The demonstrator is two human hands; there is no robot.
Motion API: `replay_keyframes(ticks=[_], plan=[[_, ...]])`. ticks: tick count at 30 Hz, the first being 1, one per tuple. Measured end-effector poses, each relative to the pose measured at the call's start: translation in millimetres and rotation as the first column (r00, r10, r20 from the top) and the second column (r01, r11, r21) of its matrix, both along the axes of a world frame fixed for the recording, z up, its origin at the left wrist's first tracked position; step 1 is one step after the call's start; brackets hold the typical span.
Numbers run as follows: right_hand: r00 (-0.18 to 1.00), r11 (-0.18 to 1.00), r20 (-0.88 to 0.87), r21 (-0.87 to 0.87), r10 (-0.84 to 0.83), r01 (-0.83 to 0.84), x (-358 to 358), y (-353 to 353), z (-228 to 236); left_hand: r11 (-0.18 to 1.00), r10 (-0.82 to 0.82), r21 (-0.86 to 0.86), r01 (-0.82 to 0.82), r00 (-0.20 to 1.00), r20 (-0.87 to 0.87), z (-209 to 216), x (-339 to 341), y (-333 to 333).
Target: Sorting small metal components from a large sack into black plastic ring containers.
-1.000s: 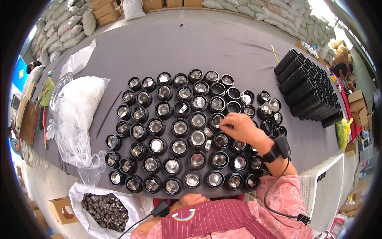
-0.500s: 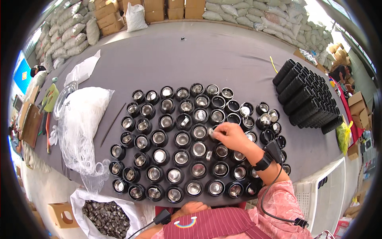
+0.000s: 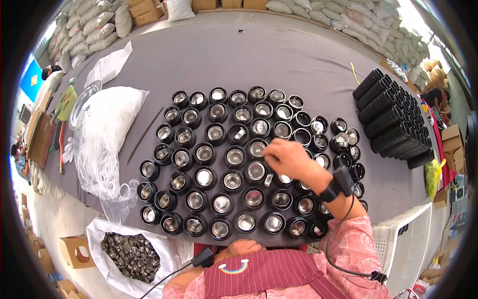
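Observation:
Many short black round cups (image 3: 232,180) stand in rough rows on the grey-covered table, most with a shiny silver metal insert inside. Over the middle rows, my right hand (image 3: 291,158) reaches in, thumb and fingertips pinched together; whatever they hold is hidden. One silver insert (image 3: 268,180) is on its edge between cups just below that hand. Another insert (image 3: 240,133) sits tilted in its cup. A few cups at the right, such as one black cup (image 3: 301,119), show no silver inside. At the near table edge my left hand (image 3: 241,246) rests with fingers curled together, their contents hidden.
A block of stacked black tubes (image 3: 396,119) stands at the right. To the left are a large clear plastic bag (image 3: 107,134) and a thin dark rod (image 3: 144,135). Below the near left edge, a white sack (image 3: 172,259) holds many small metal pieces. A white crate (image 3: 406,239) stands at lower right.
The view has shifted, so the table contents sit higher and slightly to the right. The silver piece seen at my right fingertips earlier is now out of sight. My left hand stays at the edge.

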State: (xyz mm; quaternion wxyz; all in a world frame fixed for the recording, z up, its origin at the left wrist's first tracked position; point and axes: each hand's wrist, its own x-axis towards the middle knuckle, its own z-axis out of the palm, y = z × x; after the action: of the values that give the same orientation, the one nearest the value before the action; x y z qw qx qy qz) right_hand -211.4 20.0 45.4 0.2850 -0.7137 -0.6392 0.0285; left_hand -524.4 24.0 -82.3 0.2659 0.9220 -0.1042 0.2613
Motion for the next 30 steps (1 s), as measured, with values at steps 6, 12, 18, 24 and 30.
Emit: replay_keyframes(ticks=[6, 12, 18, 24, 30], plan=[[0.987, 0.974, 0.09, -0.175, -0.13, 0.144, -30.7, -2.0, -6.3, 0.991, -0.016, 0.136, 0.002, 0.995, 0.098, 10.7, 3.9, 0.1], [0.975, 0.965, 0.153, -0.179, -0.164, 0.19, -34.3, 5.5, -15.5, 0.993, -0.068, 0.105, 0.063, 0.996, 0.052, 8.8, -1.8, 0.7], [0.847, 0.836, -0.027, -0.18, -0.531, 0.518, 8.9, -19.3, 17.1, 0.995, -0.049, 0.09, 0.05, 0.999, -0.006, 3.0, -5.4, 1.0], [0.717, 0.698, 0.107, -0.169, -0.688, 0.695, 88.5, -47.5, 0.0, 0.99, -0.132, 0.052, 0.13, 0.991, 0.032, 24.2, 5.7, 4.4], [0.647, 0.63, 0.126, -0.152, -0.752, 0.762, 93.1, -50.1, 10.3, 0.987, -0.1, 0.128, 0.094, 0.994, 0.034, 6.5, -0.2, 4.3]])
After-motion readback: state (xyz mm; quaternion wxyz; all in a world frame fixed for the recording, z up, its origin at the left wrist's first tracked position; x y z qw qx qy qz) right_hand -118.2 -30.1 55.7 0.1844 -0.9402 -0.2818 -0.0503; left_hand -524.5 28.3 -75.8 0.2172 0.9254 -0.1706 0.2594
